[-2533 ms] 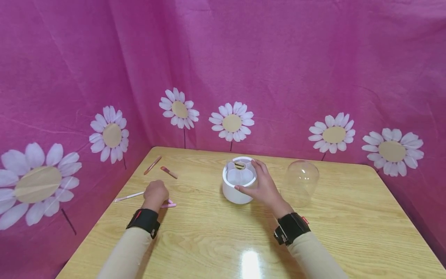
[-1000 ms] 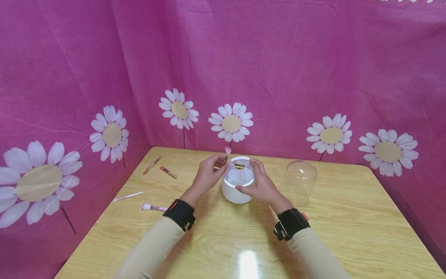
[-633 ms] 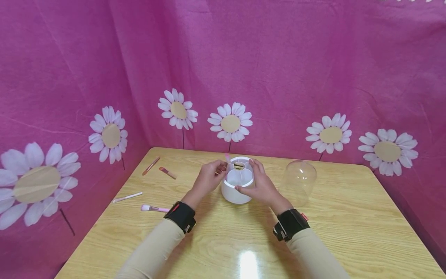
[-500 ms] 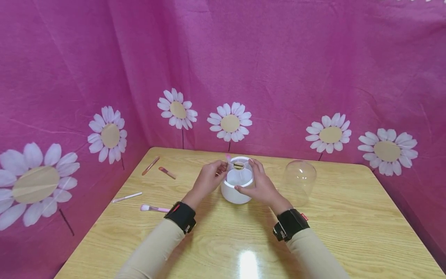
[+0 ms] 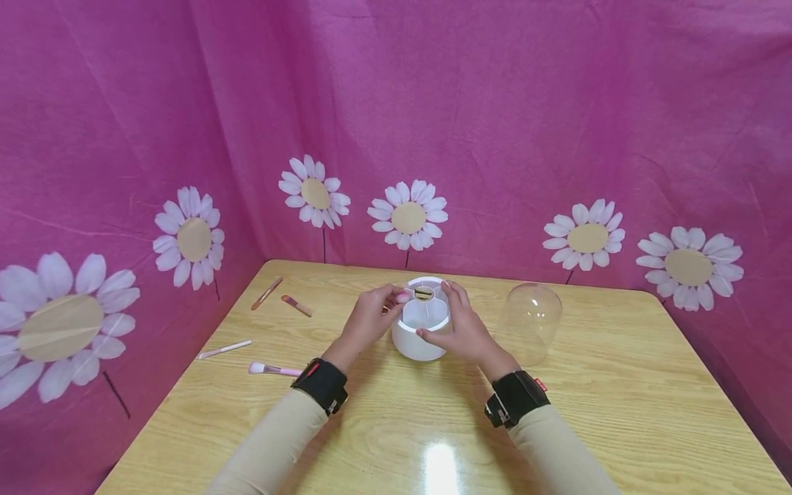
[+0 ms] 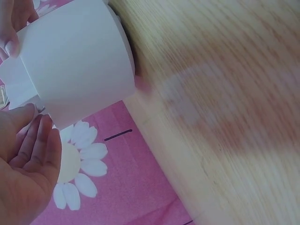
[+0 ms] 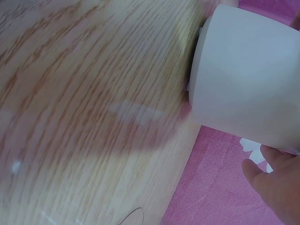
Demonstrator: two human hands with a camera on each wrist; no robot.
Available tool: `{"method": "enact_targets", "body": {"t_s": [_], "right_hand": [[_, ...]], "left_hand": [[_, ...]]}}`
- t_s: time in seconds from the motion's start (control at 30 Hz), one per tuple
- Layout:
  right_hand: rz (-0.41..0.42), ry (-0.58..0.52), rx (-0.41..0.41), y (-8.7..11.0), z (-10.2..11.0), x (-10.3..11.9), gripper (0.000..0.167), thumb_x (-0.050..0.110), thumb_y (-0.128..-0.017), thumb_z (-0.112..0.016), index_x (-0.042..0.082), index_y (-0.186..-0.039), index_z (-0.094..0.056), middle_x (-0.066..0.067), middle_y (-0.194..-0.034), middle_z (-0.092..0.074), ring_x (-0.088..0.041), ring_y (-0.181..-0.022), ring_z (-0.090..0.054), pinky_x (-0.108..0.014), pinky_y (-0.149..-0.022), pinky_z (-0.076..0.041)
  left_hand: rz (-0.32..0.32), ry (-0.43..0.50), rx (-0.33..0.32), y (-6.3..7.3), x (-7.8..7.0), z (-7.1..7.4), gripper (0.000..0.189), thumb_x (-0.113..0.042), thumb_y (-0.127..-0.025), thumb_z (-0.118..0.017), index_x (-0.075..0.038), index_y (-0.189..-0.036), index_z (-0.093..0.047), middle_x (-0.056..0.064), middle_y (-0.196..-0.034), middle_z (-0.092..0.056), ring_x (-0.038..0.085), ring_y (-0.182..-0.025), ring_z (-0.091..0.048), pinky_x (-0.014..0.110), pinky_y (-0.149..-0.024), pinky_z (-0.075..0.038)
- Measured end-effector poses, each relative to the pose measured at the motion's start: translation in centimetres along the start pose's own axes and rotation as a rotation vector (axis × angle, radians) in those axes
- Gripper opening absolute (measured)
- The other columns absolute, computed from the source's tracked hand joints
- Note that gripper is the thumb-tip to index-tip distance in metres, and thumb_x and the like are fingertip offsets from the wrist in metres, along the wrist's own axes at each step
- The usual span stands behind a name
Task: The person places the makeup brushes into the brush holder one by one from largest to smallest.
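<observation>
Tabletop (image 5: 526,426): left hand (image 5: 368,316) (half curled) round brush (image 5: 403,297)

On the table (image 5: 650,385), four brushes (image 5: 297,306) left of the holder (image 5: 416,344) (dome (image 5: 535,320) right).

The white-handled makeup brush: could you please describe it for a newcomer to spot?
On the wooden table, look left past the white divided holder and left hand. The makeup brush lies by the left edge, slim and white-handled, unlike the pink-handled brush nearby.
</observation>
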State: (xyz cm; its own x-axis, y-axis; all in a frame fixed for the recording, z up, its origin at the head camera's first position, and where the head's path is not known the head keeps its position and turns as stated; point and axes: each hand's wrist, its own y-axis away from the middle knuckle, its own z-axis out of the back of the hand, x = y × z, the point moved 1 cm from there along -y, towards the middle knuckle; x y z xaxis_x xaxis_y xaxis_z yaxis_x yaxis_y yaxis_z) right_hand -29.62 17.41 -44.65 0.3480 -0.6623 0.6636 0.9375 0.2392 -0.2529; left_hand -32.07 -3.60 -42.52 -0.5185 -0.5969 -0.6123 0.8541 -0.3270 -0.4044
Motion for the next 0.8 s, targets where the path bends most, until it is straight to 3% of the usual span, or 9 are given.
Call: {"method": "enact_targets", "body": {"t_s": [0.37, 0.57, 0.8], "right_hand": [[0.0, -0.001, 0.007, 0.0, 0.1, 0.0, 0.11, 0.042, -0.08, -0.085, 0.003, -0.159, -0.019, -0.016, -0.164, -0.018, -0.041, -0.138, -0.044, -0.056, -0.109, -0.042], [-0.006, 0.009, 0.007, 0.0, 0.2, -0.1, 0.11, 0.043, -0.08, -0.084, 0.003, -0.16, -0.019, -0.016, -0.164, -0.018, -0.042, -0.137, -0.045, -0.056, -0.109, -0.043], [0.003, 0.007, 0.006, -0.1, 0.1, -0.2, 0.11, 0.043, -0.08, -0.084, 0.003, -0.16, -0.019, -0.017, -0.164, -0.018, -0.041, -0.137, -0.045, -0.056, -0.109, -0.043]], "left_hand": [[-0.023, -0.088, -0.056, -0.1, -0.9, 0.7, 0.022, -0.015, -0.095, -0.073, -0.007, -0.115, -0.072, 0.006, -0.094, -0.071, 0.017, -0.085, -0.068, 0.027, -0.077, -0.059], [-0.018, -0.052, -0.03, -0.2, -1.1, 0.7, 0.023, -0.018, -0.095, -0.073, -0.008, -0.115, -0.071, 0.004, -0.095, -0.072, 0.016, -0.085, -0.067, 0.026, -0.076, -0.058], [-0.016, -0.044, -0.008, 0.0, -1.0, 0.5, 0.023, -0.012, -0.095, -0.073, -0.006, -0.117, -0.071, 0.006, -0.096, -0.073, 0.017, -0.086, -0.069, 0.027, -0.077, -0.059]]}}
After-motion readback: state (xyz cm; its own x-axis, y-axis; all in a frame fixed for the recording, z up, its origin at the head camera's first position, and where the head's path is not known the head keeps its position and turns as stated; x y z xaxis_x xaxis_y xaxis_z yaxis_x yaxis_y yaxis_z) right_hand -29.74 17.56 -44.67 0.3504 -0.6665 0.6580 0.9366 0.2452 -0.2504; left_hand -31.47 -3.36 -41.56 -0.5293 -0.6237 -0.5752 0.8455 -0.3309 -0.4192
